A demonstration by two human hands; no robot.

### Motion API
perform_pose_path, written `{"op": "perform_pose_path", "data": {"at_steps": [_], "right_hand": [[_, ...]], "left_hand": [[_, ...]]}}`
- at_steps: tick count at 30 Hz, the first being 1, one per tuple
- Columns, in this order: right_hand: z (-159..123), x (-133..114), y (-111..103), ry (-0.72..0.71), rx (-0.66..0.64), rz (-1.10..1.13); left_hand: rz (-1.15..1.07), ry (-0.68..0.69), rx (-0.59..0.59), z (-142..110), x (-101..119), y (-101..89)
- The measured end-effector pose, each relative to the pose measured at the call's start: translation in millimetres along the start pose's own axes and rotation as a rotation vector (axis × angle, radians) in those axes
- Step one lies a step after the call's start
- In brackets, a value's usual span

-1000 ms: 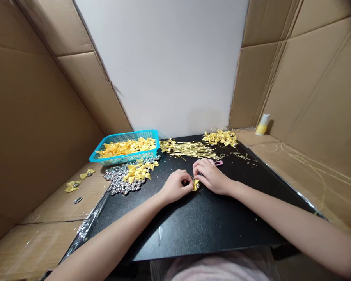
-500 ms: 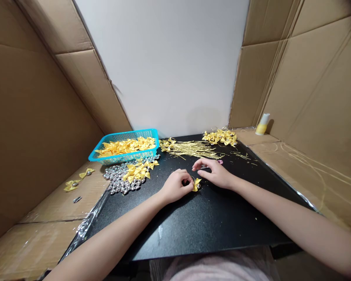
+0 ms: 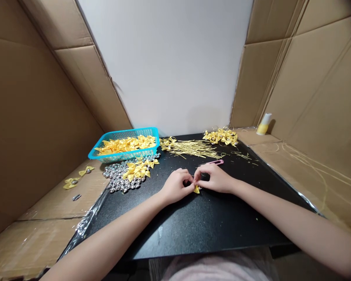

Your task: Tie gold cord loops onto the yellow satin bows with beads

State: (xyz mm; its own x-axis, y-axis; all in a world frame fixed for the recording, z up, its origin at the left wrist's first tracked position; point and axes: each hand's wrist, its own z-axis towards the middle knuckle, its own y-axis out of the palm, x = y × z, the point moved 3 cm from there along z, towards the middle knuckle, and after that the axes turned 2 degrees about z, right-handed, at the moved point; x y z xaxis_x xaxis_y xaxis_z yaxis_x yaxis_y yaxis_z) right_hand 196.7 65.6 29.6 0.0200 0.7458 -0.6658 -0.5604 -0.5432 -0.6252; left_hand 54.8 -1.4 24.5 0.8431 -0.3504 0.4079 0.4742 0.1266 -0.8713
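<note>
Just above the black table, a small yellow ribbon bow (image 3: 196, 190) is partly hidden by my fingers. My left hand (image 3: 178, 186) pinches it from the left. The fingers of my right hand (image 3: 212, 177) are pressed together at the bow's top, meeting the left fingertips; what exactly they grip there is too small to make out. Behind my right hand lies a pink-handled cutter (image 3: 218, 162). Beyond it is a spread of gold cords (image 3: 194, 148). Loose yellow bows (image 3: 138, 170) rest on a heap of silver beads (image 3: 119, 181) left of my hands.
A turquoise basket (image 3: 94, 155) holding many yellow bows stands at the back left. Finished-looking bows with beads and loops (image 3: 220, 136) are piled at the back right. A yellow-white thread cone (image 3: 263, 124) stands on cardboard at right. Cardboard walls (image 3: 318, 86) flank the table (image 3: 175, 230).
My right hand has moved left and down to the bow, and its fingers have closed. More of the pink cutter shows now. My left hand has stayed nearly still.
</note>
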Motion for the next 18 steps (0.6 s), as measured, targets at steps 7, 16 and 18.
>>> {"op": "perform_pose_path", "data": {"at_steps": [7,16,18], "right_hand": [[-0.7,-1.1,-4.2,0.009,-0.048,0.003],[-1.6,-4.7,-4.1,-0.119,-0.103,-0.140],[-2.0,-5.6,-2.4,-0.133,-0.091,-0.185]], "left_hand": [[0.010,0.004,-0.005,-1.1,1.2,0.4],[-0.009,-0.002,-0.005,-0.2,-0.1,1.8],[-0.022,-0.006,-0.007,-0.2,-0.4,2.1]]}}
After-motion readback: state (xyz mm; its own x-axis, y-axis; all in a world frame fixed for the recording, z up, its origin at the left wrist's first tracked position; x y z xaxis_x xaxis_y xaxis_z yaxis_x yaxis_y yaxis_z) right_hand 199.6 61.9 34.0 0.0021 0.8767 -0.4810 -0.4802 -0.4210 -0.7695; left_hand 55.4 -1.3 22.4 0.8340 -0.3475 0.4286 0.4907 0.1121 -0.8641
